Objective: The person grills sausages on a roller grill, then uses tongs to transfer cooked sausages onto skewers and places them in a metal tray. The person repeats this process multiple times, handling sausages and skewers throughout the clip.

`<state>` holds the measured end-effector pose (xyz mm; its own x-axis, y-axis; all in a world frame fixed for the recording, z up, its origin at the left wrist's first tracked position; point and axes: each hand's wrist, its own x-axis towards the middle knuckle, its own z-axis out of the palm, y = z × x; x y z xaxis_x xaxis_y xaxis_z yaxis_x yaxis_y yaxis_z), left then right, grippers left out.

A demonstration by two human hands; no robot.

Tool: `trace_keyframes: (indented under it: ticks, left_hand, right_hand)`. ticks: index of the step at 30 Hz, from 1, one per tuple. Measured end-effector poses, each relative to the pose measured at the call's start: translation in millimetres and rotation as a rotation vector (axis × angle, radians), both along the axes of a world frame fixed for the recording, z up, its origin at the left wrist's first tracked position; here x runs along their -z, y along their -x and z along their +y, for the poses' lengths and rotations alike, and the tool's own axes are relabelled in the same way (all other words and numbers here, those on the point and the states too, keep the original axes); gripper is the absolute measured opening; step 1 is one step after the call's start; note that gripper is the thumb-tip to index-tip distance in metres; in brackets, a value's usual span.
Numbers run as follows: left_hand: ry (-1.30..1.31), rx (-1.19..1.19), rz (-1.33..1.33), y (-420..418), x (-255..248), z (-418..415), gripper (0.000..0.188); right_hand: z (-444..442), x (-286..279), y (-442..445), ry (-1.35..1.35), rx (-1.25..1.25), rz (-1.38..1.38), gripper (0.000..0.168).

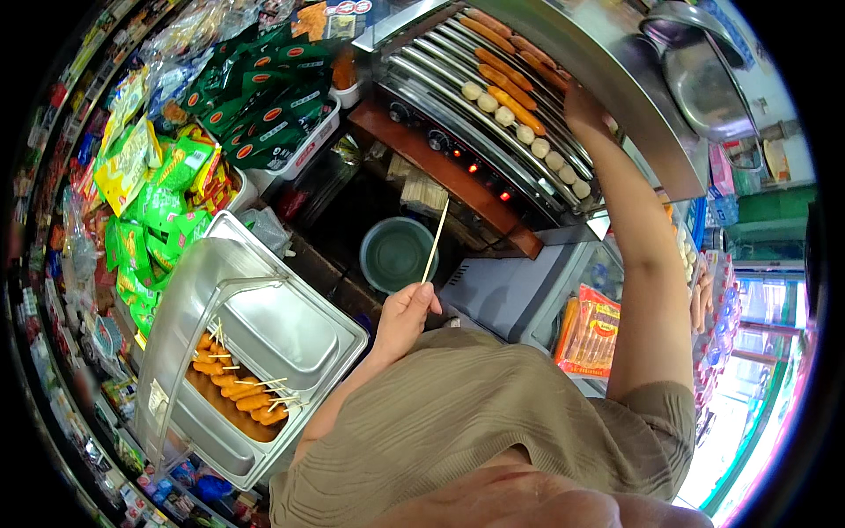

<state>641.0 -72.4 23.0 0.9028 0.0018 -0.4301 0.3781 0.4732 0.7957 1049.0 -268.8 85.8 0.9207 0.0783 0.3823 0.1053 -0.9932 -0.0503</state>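
My left hand grips the lower end of a thin wooden skewer, which points up over a round bucket. At the upper right, my right hand reaches under the metal hood to the far end of a hot-dog roller grill. Its fingers are partly hidden by the hood's shade and the forearm, so whether they hold anything cannot be told. Sausages lie on the rollers, with a row of pale round balls in front of them. Red lamps glow on the grill's control panel.
A steel tray with a clear lid holds battered skewered food at the lower left. Green snack packets fill a white basket at the upper left. A sausage packet lies on a glass-topped case at right. Metal bowls are beyond the hood.
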Motion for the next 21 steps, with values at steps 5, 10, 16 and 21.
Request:
trace_keyframes:
  ticks: [5,10,16,21]
  left_hand:
    - [-0.015,0.051,-0.011,-3,-5,-13,0.04]
    - [0.008,0.092,-0.025,-7,-9,-32,0.04]
    - [0.006,0.12,-0.029,-16,-15,-60,0.039]
    - [0.008,0.208,-0.018,-19,-24,-88,0.039]
  right_hand:
    - [-4,-3,35,-0.003,-0.014,-0.168,0.04]
    - [-17,-56,197,-0.08,-0.308,0.302,0.05]
    - [-159,-85,325,-0.808,-0.276,0.653,0.051]
    - [-257,-94,326,-1.082,0.169,0.574,0.026]
